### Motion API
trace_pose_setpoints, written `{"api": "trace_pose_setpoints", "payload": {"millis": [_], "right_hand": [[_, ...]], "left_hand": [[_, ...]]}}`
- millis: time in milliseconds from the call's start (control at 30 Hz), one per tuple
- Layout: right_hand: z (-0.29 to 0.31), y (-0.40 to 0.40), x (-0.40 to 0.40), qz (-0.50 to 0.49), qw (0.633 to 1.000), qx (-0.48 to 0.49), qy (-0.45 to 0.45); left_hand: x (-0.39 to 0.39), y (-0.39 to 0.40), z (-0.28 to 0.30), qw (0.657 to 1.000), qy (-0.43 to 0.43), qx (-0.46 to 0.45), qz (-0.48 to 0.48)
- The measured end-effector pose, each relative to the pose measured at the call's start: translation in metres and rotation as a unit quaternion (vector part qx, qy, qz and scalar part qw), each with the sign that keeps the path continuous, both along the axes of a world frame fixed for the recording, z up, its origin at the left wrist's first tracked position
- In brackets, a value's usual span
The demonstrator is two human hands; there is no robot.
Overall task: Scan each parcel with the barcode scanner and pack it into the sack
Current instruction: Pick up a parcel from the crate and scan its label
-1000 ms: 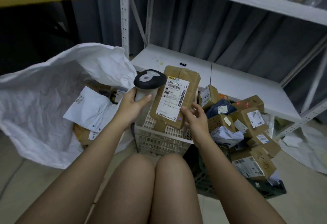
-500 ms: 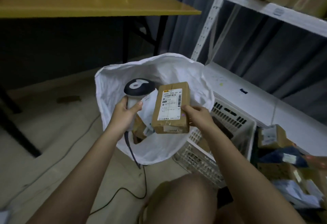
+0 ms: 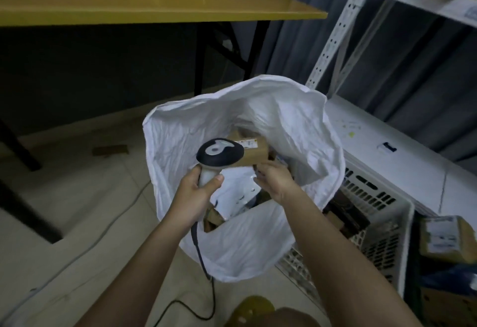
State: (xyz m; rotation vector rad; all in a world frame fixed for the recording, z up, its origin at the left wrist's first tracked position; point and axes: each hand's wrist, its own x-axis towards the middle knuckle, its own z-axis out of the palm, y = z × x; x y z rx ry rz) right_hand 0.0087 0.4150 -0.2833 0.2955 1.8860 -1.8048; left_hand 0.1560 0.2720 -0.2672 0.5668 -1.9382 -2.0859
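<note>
The white sack (image 3: 247, 244) stands open on the floor in front of me, with several parcels inside. My left hand (image 3: 196, 192) grips the handle of the barcode scanner (image 3: 219, 155), whose dark head hovers over the sack's mouth. Just behind the scanner head, a brown cardboard parcel (image 3: 255, 152) lies tilted inside the sack opening, label side up. My right hand (image 3: 275, 179) holds it by its near edge, fingers curled under it. The scanner's cable (image 3: 200, 252) runs down the outside of the sack to the floor.
A white slotted crate (image 3: 384, 226) stands right of the sack, against a low white shelf (image 3: 374, 133) of a metal rack (image 3: 335, 43). More brown parcels (image 3: 444, 236) lie at the far right. A yellow table (image 3: 154, 4) stands behind the sack.
My view swung left from the parcel heap to the sack. My right hand carried the scanned parcel from upright beside the scanner down into the sack's mouth, tipping it flat.
</note>
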Motion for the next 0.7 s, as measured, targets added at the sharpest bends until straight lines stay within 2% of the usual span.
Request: {"api": "trace_pose_setpoints", "payload": {"millis": [67,167,267,467,700], "right_hand": [[0.011,0.012,0.013,0.011,0.995,0.034,0.089],[0.039,0.047,0.038,0.011,0.968,0.093,0.231],[0.064,0.094,0.060,-0.002,0.942,0.130,0.310],[0.074,0.195,0.086,-0.107,0.926,0.197,0.305],[0.008,0.299,0.080,-0.174,0.936,0.244,0.187]], "left_hand": [[0.001,0.009,0.004,1.000,0.002,-0.001,-0.015],[0.005,0.029,0.015,0.999,0.014,-0.008,-0.036],[0.009,0.056,0.028,0.997,0.031,-0.013,-0.064],[0.007,0.132,0.046,0.983,0.056,-0.040,-0.172],[-0.026,0.230,0.023,0.957,0.042,-0.078,-0.276]]}}
